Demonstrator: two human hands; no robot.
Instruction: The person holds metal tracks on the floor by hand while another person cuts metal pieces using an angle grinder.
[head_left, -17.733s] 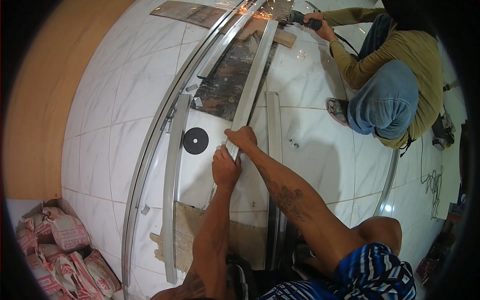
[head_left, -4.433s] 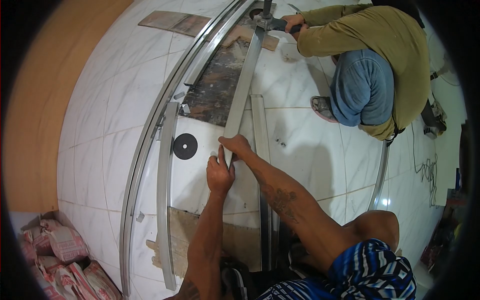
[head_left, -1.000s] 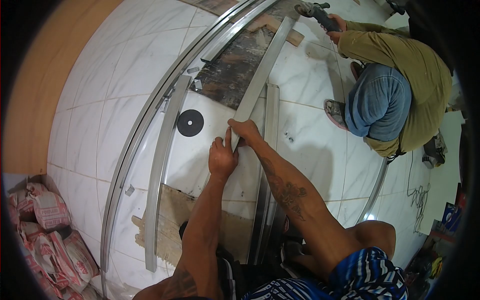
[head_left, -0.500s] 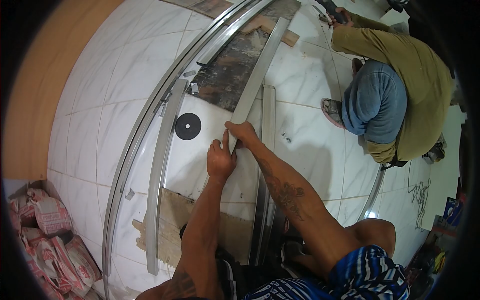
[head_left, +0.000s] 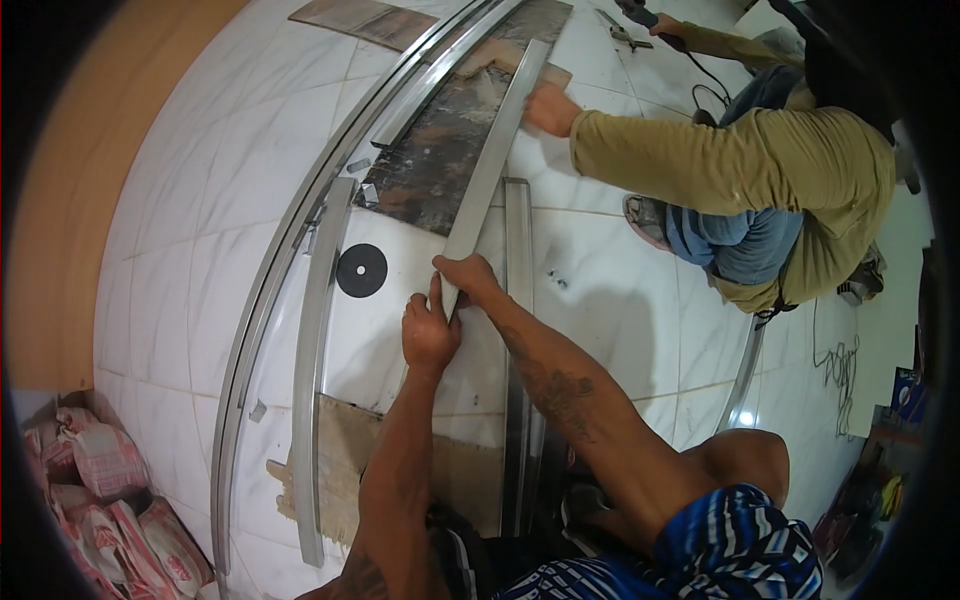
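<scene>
A long grey metal bar [head_left: 492, 155] slants away from me over a dark-stained board [head_left: 437, 145]. My left hand [head_left: 430, 335] grips its near end, with the index finger raised along it. Just beyond, my right hand [head_left: 470, 277] is closed around the same bar, thumb on top. A co-worker's hand [head_left: 550, 110] is at the bar's far end; whether it grips or only touches cannot be seen. Left of my hands, a black cutting disc [head_left: 361, 271] lies flat on the tiles. Another metal bar [head_left: 518, 235] lies to the right of my hands.
The crouching co-worker [head_left: 700, 160] holds a dark corded tool [head_left: 637, 13] in the other hand. Long metal rails [head_left: 262, 265] and a shorter bar [head_left: 318, 370] lie on the left. Red-and-white bags [head_left: 105, 455] are piled at lower left, beside a wooden panel [head_left: 110, 160].
The co-worker has let go of the dark tool with one hand and stretched that arm to the bar's far end. My hands keep their hold; the view has shifted slightly.
</scene>
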